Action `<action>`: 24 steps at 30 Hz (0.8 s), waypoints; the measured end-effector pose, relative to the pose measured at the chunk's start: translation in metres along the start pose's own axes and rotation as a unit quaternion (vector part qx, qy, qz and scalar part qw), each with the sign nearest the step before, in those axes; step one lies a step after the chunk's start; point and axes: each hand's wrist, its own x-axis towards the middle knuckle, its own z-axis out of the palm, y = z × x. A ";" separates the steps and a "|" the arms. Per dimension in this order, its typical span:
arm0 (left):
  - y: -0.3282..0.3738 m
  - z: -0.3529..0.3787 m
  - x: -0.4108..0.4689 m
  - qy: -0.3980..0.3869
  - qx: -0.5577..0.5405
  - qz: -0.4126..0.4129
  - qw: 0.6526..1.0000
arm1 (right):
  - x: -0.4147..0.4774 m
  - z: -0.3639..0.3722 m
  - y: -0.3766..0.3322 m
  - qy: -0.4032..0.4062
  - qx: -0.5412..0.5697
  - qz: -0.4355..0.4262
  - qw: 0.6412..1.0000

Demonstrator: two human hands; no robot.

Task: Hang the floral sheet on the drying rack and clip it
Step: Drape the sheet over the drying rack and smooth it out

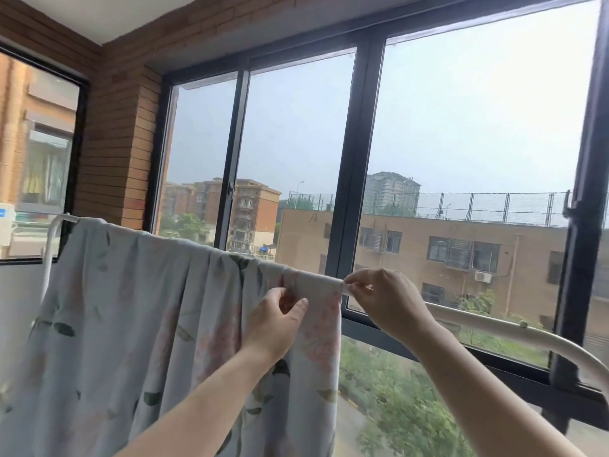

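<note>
Along the top rail of the drying rack [494, 324], the floral sheet [148, 308] hangs draped in bunched folds. Its right edge ends just where the two hands meet. The left hand [273, 328] pinches a fold just below the rail between thumb and curled fingers [298, 308]. The right hand [385, 298] has its fingertips [357, 291] closed on a small pale piece at that edge, probably the clip [349, 286], though blur hides its shape. To do this well, the left hand should draw the cloth snug against the rail while the right seats the clip squarely over cloth and rail together, not over cloth alone.
</note>
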 end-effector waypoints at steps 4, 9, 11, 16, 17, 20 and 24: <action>-0.006 0.002 0.010 -0.030 -0.031 -0.011 0.999 | -0.001 0.001 -0.002 0.008 0.000 0.002 1.000; -0.002 0.005 0.012 0.003 -0.099 0.034 0.995 | -0.002 -0.004 -0.004 0.000 0.008 -0.003 1.000; 0.004 0.003 0.018 0.026 -0.104 0.056 0.993 | -0.001 -0.007 -0.003 -0.025 0.016 -0.005 1.000; 0.010 0.000 0.032 0.030 -0.082 0.078 0.993 | 0.016 -0.025 0.001 -0.126 0.083 -0.011 0.988; 0.010 -0.002 0.034 0.030 -0.074 0.082 0.993 | 0.022 -0.024 0.000 -0.135 0.084 -0.021 0.987; 0.009 -0.010 0.039 0.008 -0.078 0.101 0.992 | 0.041 -0.010 -0.008 -0.179 0.129 -0.054 0.974; 0.004 -0.020 0.041 -0.024 -0.101 0.128 0.986 | 0.071 0.014 -0.025 -0.250 0.174 -0.083 0.949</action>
